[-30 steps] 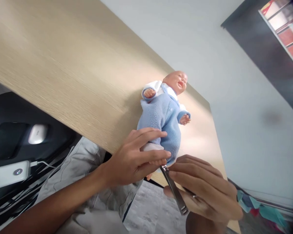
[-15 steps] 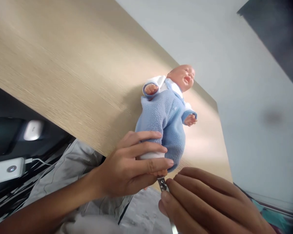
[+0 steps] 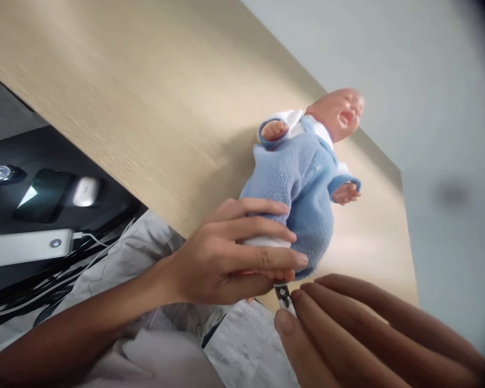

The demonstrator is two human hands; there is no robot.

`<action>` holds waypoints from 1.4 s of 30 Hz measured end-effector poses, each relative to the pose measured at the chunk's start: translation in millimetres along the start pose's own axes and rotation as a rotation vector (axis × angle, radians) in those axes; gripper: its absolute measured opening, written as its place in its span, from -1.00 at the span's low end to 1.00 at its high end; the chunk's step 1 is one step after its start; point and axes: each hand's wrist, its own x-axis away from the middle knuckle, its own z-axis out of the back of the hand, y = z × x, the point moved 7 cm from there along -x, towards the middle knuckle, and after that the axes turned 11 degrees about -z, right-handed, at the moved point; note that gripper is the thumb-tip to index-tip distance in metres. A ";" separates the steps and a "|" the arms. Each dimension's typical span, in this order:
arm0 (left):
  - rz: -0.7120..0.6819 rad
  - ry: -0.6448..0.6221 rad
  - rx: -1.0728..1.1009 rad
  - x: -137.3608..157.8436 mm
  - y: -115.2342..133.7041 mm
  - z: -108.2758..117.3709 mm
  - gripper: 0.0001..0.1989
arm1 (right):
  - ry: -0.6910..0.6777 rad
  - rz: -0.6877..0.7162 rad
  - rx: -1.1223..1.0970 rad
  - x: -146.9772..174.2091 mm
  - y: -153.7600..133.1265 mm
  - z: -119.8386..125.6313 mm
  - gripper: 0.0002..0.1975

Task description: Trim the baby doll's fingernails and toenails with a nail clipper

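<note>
One grip, your left hand (image 3: pixel 222 253), clamps one foot (image 3: pixel 282 274) of the doll (image 3: pixel 312 180), on the worktop (image 3: pixel 145 108); your right hand (image 3: pixel 347 339) pinches a nail clipper (image 3: pixel 283 294) at its toes (image 3: pixel 288 275). Seemingly aligning; the next move needs steadiness.

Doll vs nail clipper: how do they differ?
Look: the doll wears blue and white clothes; the nail clipper is shiny metal.
Size: the doll is far larger than the nail clipper.
View: most of the doll shows, but only the nail clipper's end shows past the right hand.
Shared: each is held, the doll by the left hand.
</note>
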 end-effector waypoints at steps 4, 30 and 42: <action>-0.018 0.001 0.005 1.5 -0.2 -1.7 -0.86 | -0.001 0.081 0.041 -7.5 -12.3 7.2 -0.65; -0.033 0.017 -0.004 1.0 0.8 -0.5 -0.85 | 0.011 0.003 0.157 -16.0 -22.2 3.5 -0.80; -0.043 0.024 -0.005 0.0 0.9 0.3 -0.85 | 0.057 0.070 0.227 -16.3 -20.5 0.7 -0.81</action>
